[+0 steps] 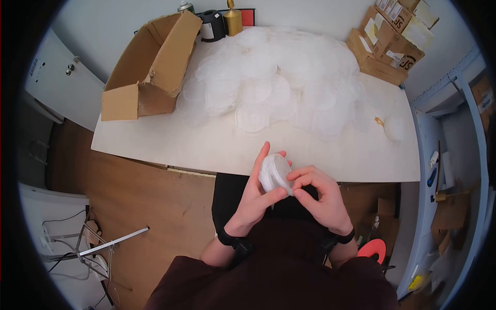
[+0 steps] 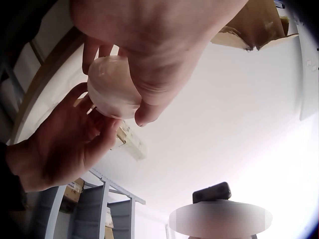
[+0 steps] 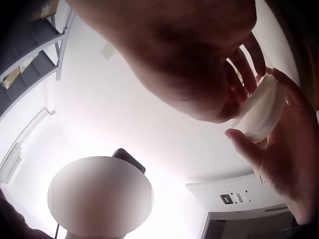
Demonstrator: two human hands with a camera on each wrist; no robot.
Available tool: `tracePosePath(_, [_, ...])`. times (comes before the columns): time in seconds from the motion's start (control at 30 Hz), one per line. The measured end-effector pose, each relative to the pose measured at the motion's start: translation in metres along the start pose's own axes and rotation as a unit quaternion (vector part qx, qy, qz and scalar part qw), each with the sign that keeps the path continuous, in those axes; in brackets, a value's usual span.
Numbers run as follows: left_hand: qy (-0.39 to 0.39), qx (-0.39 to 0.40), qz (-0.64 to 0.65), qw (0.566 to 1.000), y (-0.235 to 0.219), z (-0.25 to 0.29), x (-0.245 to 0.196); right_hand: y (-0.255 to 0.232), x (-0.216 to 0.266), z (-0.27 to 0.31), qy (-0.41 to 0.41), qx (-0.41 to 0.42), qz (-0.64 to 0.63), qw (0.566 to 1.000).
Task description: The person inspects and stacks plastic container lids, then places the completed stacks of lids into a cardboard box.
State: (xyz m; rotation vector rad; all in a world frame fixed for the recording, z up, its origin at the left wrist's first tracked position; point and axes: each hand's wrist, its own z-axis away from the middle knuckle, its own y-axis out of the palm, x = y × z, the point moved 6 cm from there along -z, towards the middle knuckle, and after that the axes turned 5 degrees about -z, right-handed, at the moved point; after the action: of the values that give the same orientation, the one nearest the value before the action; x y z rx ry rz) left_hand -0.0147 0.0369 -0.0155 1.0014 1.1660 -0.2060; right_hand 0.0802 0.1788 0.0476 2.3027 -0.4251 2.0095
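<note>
The person's left hand (image 1: 252, 200) wraps round a pale, round piece (image 1: 275, 172), thumb on the near side and fingers beyond, while the right hand (image 1: 321, 195) has its fingers bent and its fingertips pinching the edge of that same piece. They hold it up just in front of the person's body, near the front edge of the white table (image 1: 165, 142). From here I see a broad heap of translucent discs (image 1: 253, 92) spread behind it, with an open cardboard box (image 1: 164, 67) to its left and stacked parcels (image 1: 392, 44) at the far right corner. A lone disc (image 1: 394, 128) lies apart near the table's right edge, beside a small orange scrap (image 1: 379, 121).
</note>
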Motion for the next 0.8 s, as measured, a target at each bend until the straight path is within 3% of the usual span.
tracePosePath(0.2, [-0.020,-0.008,0.012,1.000,0.007,0.006,-0.006,-0.001,0.005,0.004,0.006,-0.017,-0.013,1.000])
tracePosePath(0.27, [0.029,0.020,-0.047,0.998,0.013,0.009,-0.013,0.000,0.002,0.008,0.019,-0.025,-0.026,0.999])
tracePosePath(0.37, [0.027,0.010,-0.067,0.997,0.013,0.012,-0.018,0.001,0.002,0.010,-0.004,-0.027,-0.004,1.000])
tracePosePath(0.47, [0.027,0.019,-0.074,0.997,0.012,0.012,-0.018,-0.002,-0.001,0.015,0.027,-0.016,-0.039,0.999])
tracePosePath(0.53, [0.012,0.051,-0.065,0.997,0.014,0.014,-0.018,0.004,-0.004,0.015,0.042,0.022,-0.128,0.991])
tracePosePath(0.63, [0.001,0.025,-0.066,0.998,0.020,0.013,-0.017,0.007,-0.005,0.018,0.091,0.035,-0.186,0.978])
tracePosePath(0.8, [0.004,0.049,-0.059,0.997,0.019,0.013,-0.012,0.007,-0.007,0.020,0.086,0.028,-0.191,0.977])
